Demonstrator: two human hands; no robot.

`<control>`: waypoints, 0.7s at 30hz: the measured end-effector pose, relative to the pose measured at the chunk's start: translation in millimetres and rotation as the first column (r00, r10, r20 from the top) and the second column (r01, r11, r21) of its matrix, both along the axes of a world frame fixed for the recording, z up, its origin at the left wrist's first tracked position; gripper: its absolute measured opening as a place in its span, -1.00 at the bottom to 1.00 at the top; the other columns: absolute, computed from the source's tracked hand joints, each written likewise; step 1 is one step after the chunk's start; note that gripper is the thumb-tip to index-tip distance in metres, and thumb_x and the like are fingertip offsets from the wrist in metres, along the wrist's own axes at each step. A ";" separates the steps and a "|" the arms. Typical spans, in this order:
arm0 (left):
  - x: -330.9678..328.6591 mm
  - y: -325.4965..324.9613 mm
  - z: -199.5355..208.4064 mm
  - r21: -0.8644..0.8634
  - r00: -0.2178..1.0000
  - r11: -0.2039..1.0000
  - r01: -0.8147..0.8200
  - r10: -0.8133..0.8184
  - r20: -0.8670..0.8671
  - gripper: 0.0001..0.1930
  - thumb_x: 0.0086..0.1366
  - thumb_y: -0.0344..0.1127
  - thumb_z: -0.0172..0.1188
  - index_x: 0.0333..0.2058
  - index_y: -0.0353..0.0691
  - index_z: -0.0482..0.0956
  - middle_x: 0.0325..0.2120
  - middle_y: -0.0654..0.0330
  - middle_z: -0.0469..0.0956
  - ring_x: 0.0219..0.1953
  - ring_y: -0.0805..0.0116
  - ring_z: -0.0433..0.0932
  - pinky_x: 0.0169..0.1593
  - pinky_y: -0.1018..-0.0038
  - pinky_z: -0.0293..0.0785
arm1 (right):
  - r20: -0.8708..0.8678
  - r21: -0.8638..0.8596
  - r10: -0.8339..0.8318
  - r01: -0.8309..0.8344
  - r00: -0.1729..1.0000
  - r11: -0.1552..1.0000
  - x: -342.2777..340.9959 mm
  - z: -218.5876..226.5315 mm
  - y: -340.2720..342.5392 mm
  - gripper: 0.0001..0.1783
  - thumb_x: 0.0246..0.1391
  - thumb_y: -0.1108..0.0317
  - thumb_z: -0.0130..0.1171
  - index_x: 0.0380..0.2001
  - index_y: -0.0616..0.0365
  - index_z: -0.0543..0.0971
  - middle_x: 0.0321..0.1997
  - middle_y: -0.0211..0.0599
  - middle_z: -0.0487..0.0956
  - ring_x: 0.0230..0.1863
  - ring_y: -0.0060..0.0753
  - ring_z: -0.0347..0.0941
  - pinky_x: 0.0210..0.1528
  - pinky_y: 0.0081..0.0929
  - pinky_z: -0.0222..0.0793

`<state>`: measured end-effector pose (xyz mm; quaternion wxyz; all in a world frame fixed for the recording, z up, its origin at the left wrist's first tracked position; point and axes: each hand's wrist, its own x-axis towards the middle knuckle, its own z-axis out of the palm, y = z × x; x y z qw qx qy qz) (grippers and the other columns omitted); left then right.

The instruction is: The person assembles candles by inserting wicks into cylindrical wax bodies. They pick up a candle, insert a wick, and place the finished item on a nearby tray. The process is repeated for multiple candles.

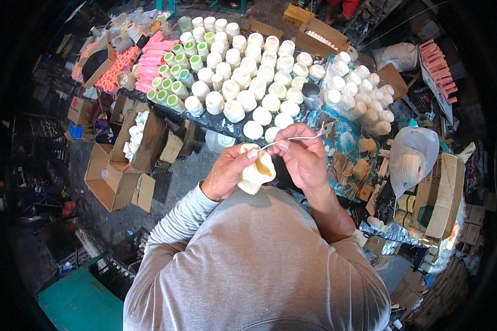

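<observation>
Close in front of my chest, my left hand (220, 175) grips a cream, hollow, cup-shaped piece (249, 183) by its side, with the thumb near its rim. The opening is tilted toward the right and shows a yellowish inside. A thin white cord (309, 137) runs from the rim by my left thumb across to my right hand (306, 160). My right thumb and forefinger pinch that cord, and its frayed loose end sticks out to the right. Where the cord meets the piece is partly hidden by my left thumb.
Ahead, a dark table holds many white cylinders (230, 88), green-topped ones (171, 88) and pink sticks (152, 60). Plastic-wrapped white pieces (350, 88) stand at the right, near a bagged cone of cord (412, 165). Cardboard boxes (107, 182) lie left; a green tabletop (80, 303) is lower left.
</observation>
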<state>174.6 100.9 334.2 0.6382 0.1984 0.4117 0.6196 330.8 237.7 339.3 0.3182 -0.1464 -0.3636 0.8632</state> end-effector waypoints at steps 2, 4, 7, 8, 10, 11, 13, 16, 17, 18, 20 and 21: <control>0.0 -0.2 -3.6 0.025 1.000 1.000 -0.011 0.011 0.013 -0.61 0.48 -0.07 0.21 -0.07 -0.37 0.62 -0.27 0.15 0.72 -0.28 0.44 0.71 -0.14 0.51 0.65 | 0.041 0.045 -0.016 0.014 0.999 0.999 -0.3 -2.0 -1.7 -0.84 0.23 0.62 0.23 -0.12 0.27 0.58 -0.20 -0.20 0.66 -0.17 -0.39 0.63 0.01 -0.32 0.61; 0.8 0.3 -5.9 0.050 0.999 0.998 -0.034 0.032 0.044 -0.66 0.51 -0.09 0.21 -0.10 -0.32 0.64 -0.30 0.18 0.72 -0.30 0.46 0.71 -0.18 0.52 0.64 | 0.072 0.106 -0.017 0.010 0.997 0.994 -1.1 -4.5 -4.3 -0.81 0.24 0.63 0.22 -0.09 0.25 0.58 -0.14 -0.16 0.66 -0.13 -0.37 0.63 0.04 -0.29 0.62; 1.8 2.4 -7.0 0.047 0.999 0.998 -0.031 0.032 -0.007 -0.55 0.45 0.03 0.25 -0.11 -0.34 0.59 -0.30 0.19 0.69 -0.29 0.46 0.70 -0.16 0.51 0.65 | 0.085 0.056 -0.016 0.011 0.996 0.998 -1.7 -7.2 -7.8 -0.81 0.27 0.60 0.22 -0.07 0.24 0.58 -0.14 -0.18 0.66 -0.10 -0.39 0.62 0.02 -0.31 0.60; 2.2 2.9 -6.7 0.045 0.999 0.998 -0.035 0.035 -0.001 -0.55 0.45 0.04 0.25 -0.12 -0.33 0.59 -0.31 0.20 0.69 -0.30 0.46 0.70 -0.17 0.51 0.65 | 0.087 0.033 -0.020 0.018 0.996 0.999 -1.0 -7.5 -7.7 -0.81 0.29 0.57 0.21 -0.05 0.24 0.58 -0.14 -0.19 0.67 -0.10 -0.39 0.61 0.01 -0.30 0.60; 2.7 3.6 -5.7 0.043 0.999 0.998 -0.054 0.054 0.003 -0.55 0.45 0.06 0.26 -0.14 -0.32 0.59 -0.33 0.21 0.68 -0.33 0.47 0.69 -0.20 0.52 0.65 | 0.108 -0.010 -0.010 0.011 0.994 1.000 2.3 -6.4 -5.1 -0.80 0.33 0.52 0.19 -0.01 0.25 0.58 -0.12 -0.20 0.67 -0.10 -0.39 0.61 0.00 -0.30 0.59; 3.0 3.9 -5.1 0.041 0.998 0.997 -0.058 0.057 0.011 -0.55 0.45 0.06 0.25 -0.15 -0.32 0.59 -0.34 0.21 0.68 -0.34 0.47 0.69 -0.21 0.51 0.65 | 0.160 -0.020 0.018 -0.015 0.987 1.000 5.0 -5.4 -2.3 -0.78 0.35 0.49 0.18 0.02 0.25 0.58 -0.12 -0.20 0.67 -0.11 -0.39 0.61 -0.02 -0.30 0.59; 4.6 3.8 -3.8 0.047 0.997 0.996 -0.069 0.068 0.024 -0.56 0.45 0.05 0.25 -0.18 -0.31 0.59 -0.36 0.20 0.68 -0.36 0.46 0.68 -0.24 0.51 0.65 | 0.289 -0.042 0.108 -0.101 0.951 0.994 15.3 -0.9 7.3 -0.75 0.38 0.44 0.16 0.06 0.26 0.57 -0.11 -0.20 0.67 -0.14 -0.40 0.60 -0.05 -0.29 0.59; 4.9 5.7 -2.5 0.045 0.997 0.996 -0.072 0.073 -0.022 -0.56 0.47 0.04 0.23 -0.19 -0.33 0.61 -0.35 0.15 0.70 -0.36 0.43 0.70 -0.25 0.50 0.66 | 0.114 -0.072 0.161 -0.153 0.980 0.986 21.3 2.3 13.4 -0.74 0.42 0.38 0.14 0.05 0.29 0.59 -0.11 -0.17 0.68 -0.18 -0.41 0.59 -0.15 -0.32 0.58; 5.7 6.5 -2.0 0.038 0.999 0.998 -0.045 0.046 -0.007 -0.56 0.47 0.04 0.22 -0.19 -0.33 0.62 -0.33 0.13 0.70 -0.35 0.42 0.70 -0.24 0.50 0.66 | 0.036 -0.067 0.162 -0.159 0.986 0.985 21.4 3.1 13.7 -0.75 0.42 0.38 0.13 0.03 0.29 0.60 -0.12 -0.16 0.68 -0.19 -0.41 0.59 -0.18 -0.34 0.58; 6.4 7.0 -1.4 0.028 1.000 0.999 -0.025 0.025 0.001 -0.56 0.48 0.03 0.21 -0.18 -0.34 0.63 -0.32 0.11 0.71 -0.34 0.42 0.70 -0.24 0.50 0.66 | 0.085 -0.046 0.177 -0.173 0.981 0.984 20.1 3.4 12.6 -0.81 0.38 0.43 0.19 -0.05 0.31 0.64 -0.16 -0.14 0.69 -0.27 -0.42 0.59 -0.24 -0.40 0.57; 7.3 8.9 -0.2 0.037 1.000 0.999 0.010 -0.011 0.020 -0.58 0.50 -0.01 0.19 -0.16 -0.35 0.65 -0.29 0.11 0.72 -0.32 0.42 0.71 -0.21 0.50 0.65 | 0.153 0.034 0.180 -0.187 0.972 0.982 14.9 4.3 8.3 -0.86 0.33 0.49 0.23 -0.10 0.31 0.64 -0.20 -0.13 0.69 -0.31 -0.42 0.59 -0.27 -0.43 0.56; 7.3 9.6 0.7 0.055 0.999 0.998 0.024 -0.025 0.029 -0.60 0.51 -0.05 0.19 -0.14 -0.36 0.66 -0.28 0.12 0.72 -0.31 0.43 0.71 -0.18 0.51 0.65 | 0.190 0.069 0.188 -0.205 0.963 0.976 12.4 5.6 5.9 -0.88 0.31 0.52 0.26 -0.12 0.31 0.65 -0.21 -0.13 0.69 -0.34 -0.42 0.58 -0.29 -0.45 0.55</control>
